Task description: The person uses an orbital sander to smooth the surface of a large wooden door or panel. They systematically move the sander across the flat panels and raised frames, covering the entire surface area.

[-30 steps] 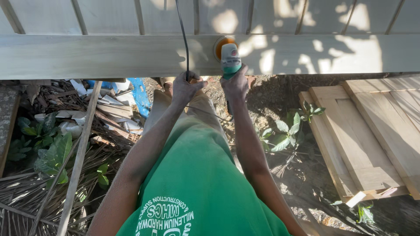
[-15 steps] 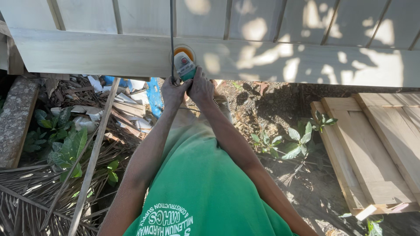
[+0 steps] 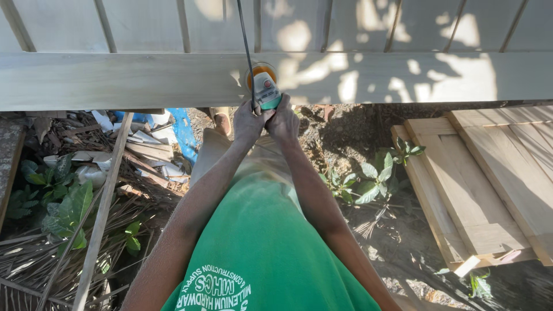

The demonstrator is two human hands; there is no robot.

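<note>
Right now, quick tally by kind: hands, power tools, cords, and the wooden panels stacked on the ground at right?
Hands: 2, left hand and right hand, both on the tool
Power tools: 1, green sander against the pale wooden rail
Cords: 1, black cord
Stacked wooden panels: about 3
Total: 7

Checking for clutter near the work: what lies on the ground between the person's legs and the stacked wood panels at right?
Head view: leafy green plants on bare dirt.
</note>
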